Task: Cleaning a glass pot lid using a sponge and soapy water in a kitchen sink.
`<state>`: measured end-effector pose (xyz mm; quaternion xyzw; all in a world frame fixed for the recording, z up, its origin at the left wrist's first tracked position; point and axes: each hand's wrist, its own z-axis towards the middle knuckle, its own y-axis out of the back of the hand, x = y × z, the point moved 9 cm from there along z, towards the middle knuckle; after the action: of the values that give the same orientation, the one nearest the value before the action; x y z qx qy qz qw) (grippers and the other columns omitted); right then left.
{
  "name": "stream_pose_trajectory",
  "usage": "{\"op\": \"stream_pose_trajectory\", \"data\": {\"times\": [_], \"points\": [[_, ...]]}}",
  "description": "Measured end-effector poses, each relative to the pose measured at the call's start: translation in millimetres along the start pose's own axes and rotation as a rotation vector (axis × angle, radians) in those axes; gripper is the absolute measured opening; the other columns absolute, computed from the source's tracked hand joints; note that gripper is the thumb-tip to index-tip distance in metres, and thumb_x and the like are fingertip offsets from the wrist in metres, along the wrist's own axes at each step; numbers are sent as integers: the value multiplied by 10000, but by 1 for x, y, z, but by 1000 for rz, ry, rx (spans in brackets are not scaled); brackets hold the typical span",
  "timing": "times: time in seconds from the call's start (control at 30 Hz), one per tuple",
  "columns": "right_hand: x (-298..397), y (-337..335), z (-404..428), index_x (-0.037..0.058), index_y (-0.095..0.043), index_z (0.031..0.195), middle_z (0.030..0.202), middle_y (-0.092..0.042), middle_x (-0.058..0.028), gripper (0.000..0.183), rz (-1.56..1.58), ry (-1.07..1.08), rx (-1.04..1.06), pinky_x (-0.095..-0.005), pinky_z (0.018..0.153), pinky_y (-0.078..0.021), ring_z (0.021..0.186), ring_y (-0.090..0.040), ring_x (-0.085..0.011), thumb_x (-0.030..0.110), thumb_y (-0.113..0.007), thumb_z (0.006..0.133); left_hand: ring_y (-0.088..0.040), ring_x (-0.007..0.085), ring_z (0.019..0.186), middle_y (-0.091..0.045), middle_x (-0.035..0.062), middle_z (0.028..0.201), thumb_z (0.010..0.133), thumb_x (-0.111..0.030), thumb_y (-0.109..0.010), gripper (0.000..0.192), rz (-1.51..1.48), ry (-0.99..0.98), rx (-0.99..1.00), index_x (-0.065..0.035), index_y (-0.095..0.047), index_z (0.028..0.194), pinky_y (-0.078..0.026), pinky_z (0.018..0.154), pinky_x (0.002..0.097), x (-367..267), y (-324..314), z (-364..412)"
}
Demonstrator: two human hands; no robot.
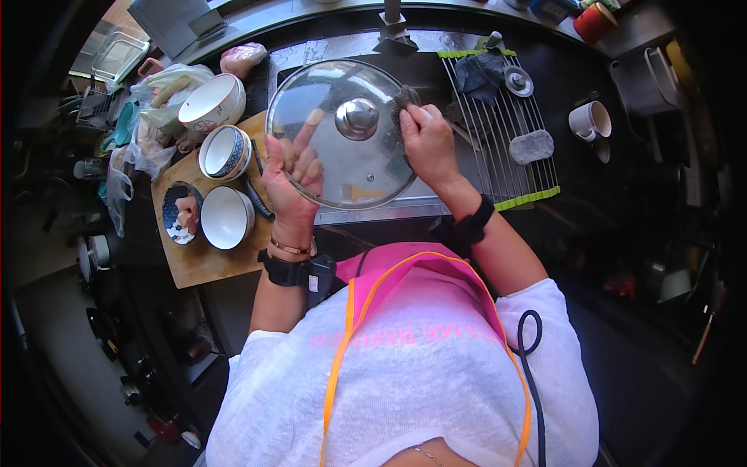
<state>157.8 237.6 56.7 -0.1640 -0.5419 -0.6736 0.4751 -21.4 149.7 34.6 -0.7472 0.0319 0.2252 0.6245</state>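
Observation:
A round glass pot lid (344, 163) with a metal rim and knob is held up over the sink (373, 217), its knob facing the camera. My left hand (295, 169) supports it at the left edge, the thumb outside and the other fingers showing through the glass behind it. At the right part of the rim, my right hand (429, 137) pinches a dark grey scrubbing cloth (407, 96) against the lid. The faucet (395, 29) stands behind the lid. Through the glass, a yellowish object in the sink is partly visible.
On the left, a wooden cutting board (192, 268) bears bowls (226, 217), a small dish with raw meat (188, 213) and a dark-handled tool. Plastic bags (149, 146) lie beyond. A roll-up drying rack (528, 201) at right holds dark cloths and a grey sponge (531, 147); a mug (589, 121) stands farther right.

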Motion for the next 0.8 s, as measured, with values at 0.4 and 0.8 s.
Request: {"op": "stream_pose_trajectory", "data": {"times": [0.4, 0.8], "points": [[32, -36, -23, -5, -518, 914, 939, -492, -218, 186, 10, -93, 215, -462, 691, -439, 799, -538, -398, 171, -482, 863, -260, 31, 472, -457, 286, 1235, 956, -335, -358, 327, 221, -117, 5, -90, -445, 757, -250, 418, 168, 6, -15, 3], [87, -24, -35, -29, -487, 928, 917, -473, -210, 167, -46, 213, 88, -444, 651, -467, 789, -555, -382, 107, -479, 832, -245, 12, 466, -599, 99, 839, 930, -344, -440, 409, 529, -181, 61, 30, -566, 1035, -218, 424, 168, 8, -36, -6]]}}
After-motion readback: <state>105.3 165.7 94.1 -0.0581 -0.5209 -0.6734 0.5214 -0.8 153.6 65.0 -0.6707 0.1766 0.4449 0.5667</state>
